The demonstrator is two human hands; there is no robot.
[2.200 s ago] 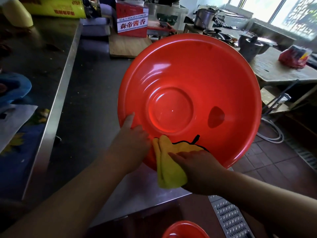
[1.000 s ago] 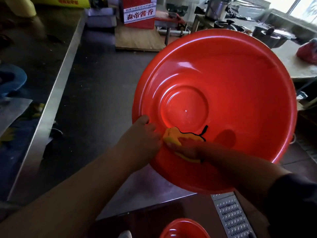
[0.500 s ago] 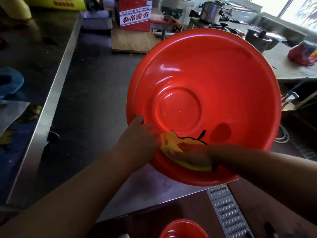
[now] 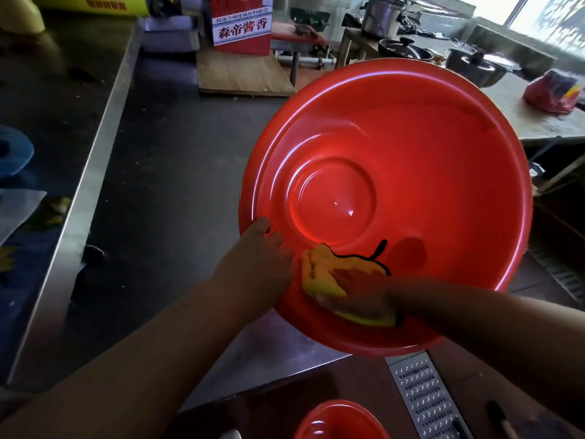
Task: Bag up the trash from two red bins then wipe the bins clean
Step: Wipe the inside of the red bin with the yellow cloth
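Red bin [image 4: 411, 153] first, says one: where is it, and is the trash out?
— Held tilted up over the near right end of the counter [image 4: 177, 185], mouth toward us. I see nothing lying inside, so I'd judge the bagging done for this one. No bag shows.
— And the wiping?
— Under way. The left hand [image 4: 256, 258] is clamped on the near left rim, thumb inside, the other fingers hidden behind the edge. The right hand [image 4: 357, 293] presses a yellow cloth [image 4: 319, 274] on the near inner wall, just beside the left. Its fingers look laid flat, though blur hides detail.
— What's left?
— The far and right walls, I'd guess, perhaps the outside. A second red bin [image 4: 338, 419] sits low at the near edge, below the counter. It looks empty, but I cannot tell whether it is wiped.
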